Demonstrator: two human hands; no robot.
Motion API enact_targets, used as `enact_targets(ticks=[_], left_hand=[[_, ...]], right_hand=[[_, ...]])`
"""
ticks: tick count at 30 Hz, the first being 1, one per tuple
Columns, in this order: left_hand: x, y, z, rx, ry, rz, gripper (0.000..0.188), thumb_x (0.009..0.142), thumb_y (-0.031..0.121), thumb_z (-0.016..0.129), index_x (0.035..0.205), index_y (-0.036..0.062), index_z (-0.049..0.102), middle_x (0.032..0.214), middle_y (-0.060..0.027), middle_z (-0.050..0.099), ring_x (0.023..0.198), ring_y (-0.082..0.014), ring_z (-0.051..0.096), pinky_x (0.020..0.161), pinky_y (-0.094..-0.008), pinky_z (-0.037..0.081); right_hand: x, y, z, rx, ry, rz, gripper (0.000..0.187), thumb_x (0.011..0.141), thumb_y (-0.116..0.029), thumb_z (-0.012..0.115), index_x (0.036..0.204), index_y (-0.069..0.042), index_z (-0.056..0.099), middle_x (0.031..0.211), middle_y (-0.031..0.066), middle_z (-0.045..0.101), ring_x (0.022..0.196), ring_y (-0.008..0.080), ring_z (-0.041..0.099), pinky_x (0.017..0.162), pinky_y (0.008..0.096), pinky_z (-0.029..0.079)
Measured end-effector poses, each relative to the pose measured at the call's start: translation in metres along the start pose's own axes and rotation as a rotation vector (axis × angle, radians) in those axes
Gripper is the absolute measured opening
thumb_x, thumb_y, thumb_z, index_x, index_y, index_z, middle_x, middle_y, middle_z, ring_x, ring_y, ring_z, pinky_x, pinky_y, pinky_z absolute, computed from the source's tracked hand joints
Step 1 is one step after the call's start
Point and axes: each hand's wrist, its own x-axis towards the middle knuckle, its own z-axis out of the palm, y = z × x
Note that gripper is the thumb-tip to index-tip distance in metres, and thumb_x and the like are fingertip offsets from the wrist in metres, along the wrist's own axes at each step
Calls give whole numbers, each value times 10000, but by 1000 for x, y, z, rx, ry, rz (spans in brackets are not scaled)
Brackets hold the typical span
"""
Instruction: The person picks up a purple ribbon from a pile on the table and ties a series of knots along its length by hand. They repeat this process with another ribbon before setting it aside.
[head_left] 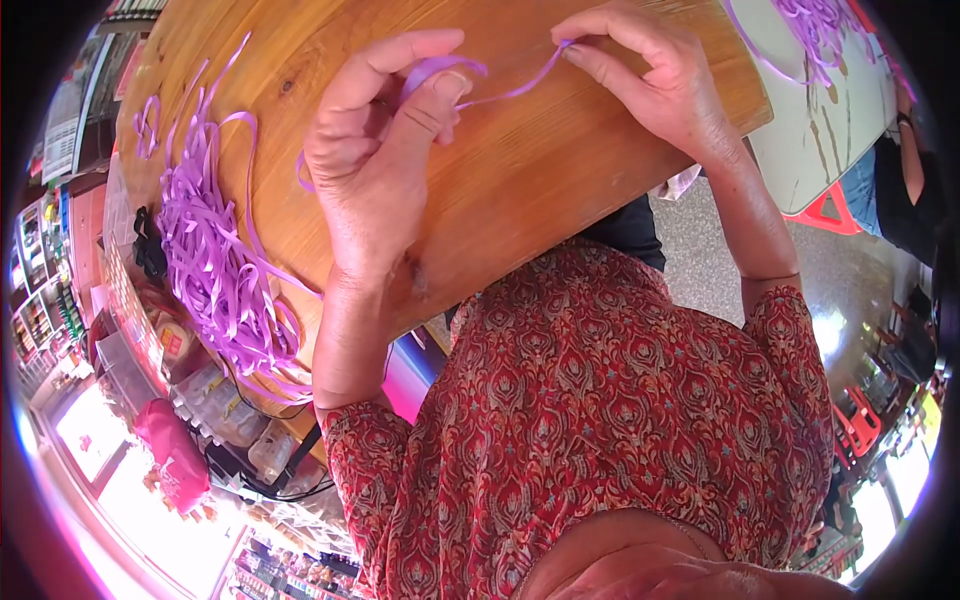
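Observation:
A narrow purple ribbon (520, 90) runs between my two hands above the wooden table. My left hand (375, 150) is curled round one part of it, with a loop standing up between thumb and fingers. Between the thumb and forefinger of my right hand (640, 75), the other end is pinched. To the left of my left hand lies a big tangled heap of the same purple ribbon (225, 270), its loose ends trailing up the table. The inside of my left palm is partly hidden by the fingers.
The wooden table (520, 180) fills the upper middle. Beyond its right edge stands a pale table (815, 120) with more purple ribbon (810, 30), and a person's arm (908, 150) beside it. Plastic containers and a pink bag (172, 455) crowd the lower left. A red stool (830, 212) is at the right.

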Motion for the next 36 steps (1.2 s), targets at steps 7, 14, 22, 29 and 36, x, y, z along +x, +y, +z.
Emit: enact_targets(ticks=[7, 14, 22, 29, 36], left_hand=[[-2, 10, 3, -118, 19, 49, 213, 887, -5, 572, 1093, 18, 618, 796, -16, 622, 627, -43, 469, 595, -161, 403], [-14, 47, 20, 304, -870, 310, 292, 722, 43, 677, 1010, 34, 626, 794, -43, 639, 700, -191, 619, 633, -322, 452], [-20, -7, -1, 985, -145, 493, 236, 745, 35, 689, 974, 23, 632, 892, -115, 625, 811, -251, 620, 712, -334, 498], [-9, -13, -33, 688, 67, 177, 298, 773, 60, 708, 1054, 25, 618, 910, -88, 653, 857, -179, 639, 703, -293, 516], [5, -12, 10, 93, -195, -88, 258, 915, 168, 591, 1111, 1, 601, 1057, -108, 642, 907, -111, 579, 812, -261, 456]], right_hand=[[27, 52, 30, 562, 208, -757, 187, 821, 31, 644, 998, -27, 646, 935, 87, 641, 877, 191, 624, 770, 271, 486], [21, -1, 9, 202, 63, -26, 169, 842, 30, 616, 1006, -6, 637, 941, 86, 640, 892, 165, 619, 798, 252, 490], [30, -1, 10, 184, 125, -58, 150, 857, 10, 604, 1004, 10, 631, 965, 82, 642, 909, 149, 616, 815, 246, 485], [48, 19, 19, 1056, 109, -258, 167, 862, 37, 595, 1025, 24, 630, 999, 64, 629, 935, 139, 605, 832, 237, 477], [59, -29, 11, 544, 67, -334, 206, 859, 37, 597, 1063, 25, 622, 1012, 65, 631, 939, 137, 599, 837, 235, 473]])
